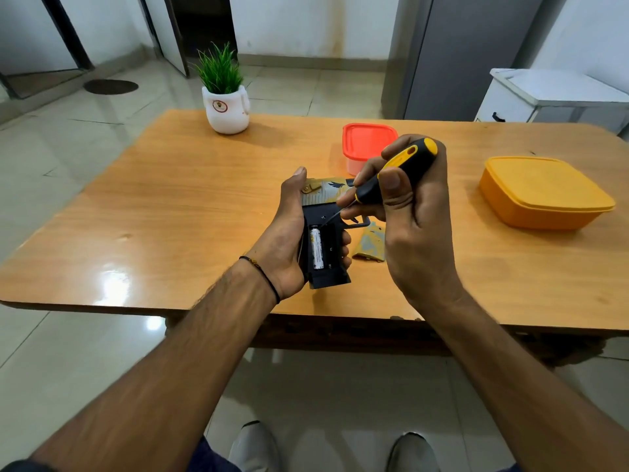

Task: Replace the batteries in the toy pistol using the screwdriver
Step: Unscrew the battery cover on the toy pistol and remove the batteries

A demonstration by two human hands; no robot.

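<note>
With your left grip (287,243) clasping the toy pistol (321,212) steady, gently lever the battery (316,248) out using the screwdriver (398,172) your right grip (418,226) grasps.

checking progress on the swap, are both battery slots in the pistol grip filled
No, the toy pistol has only one battery in its open grip, and the slot beside it is empty.

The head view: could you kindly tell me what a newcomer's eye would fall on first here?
At the middle of the table, the left hand grips a black toy pistol whose grip compartment lies open with one battery inside, while the right hand holds a yellow-and-black screwdriver, tip against the pistol. Next, the orange container at the table's right.
</note>
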